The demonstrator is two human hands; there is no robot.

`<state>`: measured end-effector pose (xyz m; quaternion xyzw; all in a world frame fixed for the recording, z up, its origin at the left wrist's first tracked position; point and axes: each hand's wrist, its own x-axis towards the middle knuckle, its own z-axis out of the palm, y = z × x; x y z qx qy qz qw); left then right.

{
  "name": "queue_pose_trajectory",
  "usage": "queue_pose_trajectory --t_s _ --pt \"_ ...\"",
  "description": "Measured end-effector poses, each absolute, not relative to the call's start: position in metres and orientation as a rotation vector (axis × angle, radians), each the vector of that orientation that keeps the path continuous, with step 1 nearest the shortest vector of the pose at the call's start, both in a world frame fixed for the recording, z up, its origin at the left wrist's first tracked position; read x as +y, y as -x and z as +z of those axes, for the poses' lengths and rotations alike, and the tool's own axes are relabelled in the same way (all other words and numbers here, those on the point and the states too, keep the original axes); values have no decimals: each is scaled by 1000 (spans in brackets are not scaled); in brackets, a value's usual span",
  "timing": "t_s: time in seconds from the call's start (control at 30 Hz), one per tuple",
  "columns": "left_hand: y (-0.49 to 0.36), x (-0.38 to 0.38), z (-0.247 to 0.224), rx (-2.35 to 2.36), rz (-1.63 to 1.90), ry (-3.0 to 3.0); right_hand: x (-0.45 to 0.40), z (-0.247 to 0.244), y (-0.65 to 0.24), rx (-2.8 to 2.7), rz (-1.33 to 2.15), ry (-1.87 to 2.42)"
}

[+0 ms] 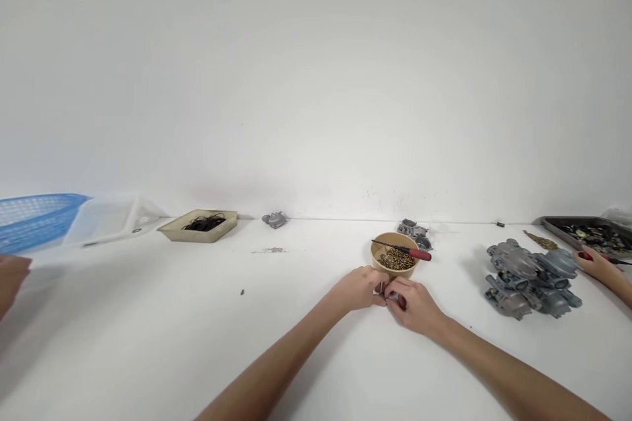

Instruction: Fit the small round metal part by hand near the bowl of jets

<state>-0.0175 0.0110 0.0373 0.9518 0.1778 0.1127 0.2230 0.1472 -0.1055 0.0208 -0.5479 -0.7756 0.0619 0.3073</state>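
My left hand (363,288) and my right hand (413,306) meet just in front of a round paper bowl (376,262). My left fingers are closed in a pinch around a small greyish part, mostly hidden. Closed beside them, my right hand grips a tool whose dark red handle (402,302) shows between thumb and fingers; its tip is hidden. Many small brass jets (396,259) lie inside the bowl. Across its rim rests a screwdriver (419,254) with a red handle and dark shaft.
Stacked grey carburetors (513,263) stand to the right; other metal parts (274,219) lie by the wall. A tray (170,231) holds black rings. Far left are a blue basket (39,223) and another person's hand (12,279). A co-worker's hand (600,270) is near the dark tray (553,222).
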Motion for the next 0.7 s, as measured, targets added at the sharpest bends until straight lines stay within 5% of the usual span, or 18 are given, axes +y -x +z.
queue_pose_trajectory --t_s 0.7 --pt "44 2 13 590 544 -2469 -105 15 -152 -2104 187 1423"
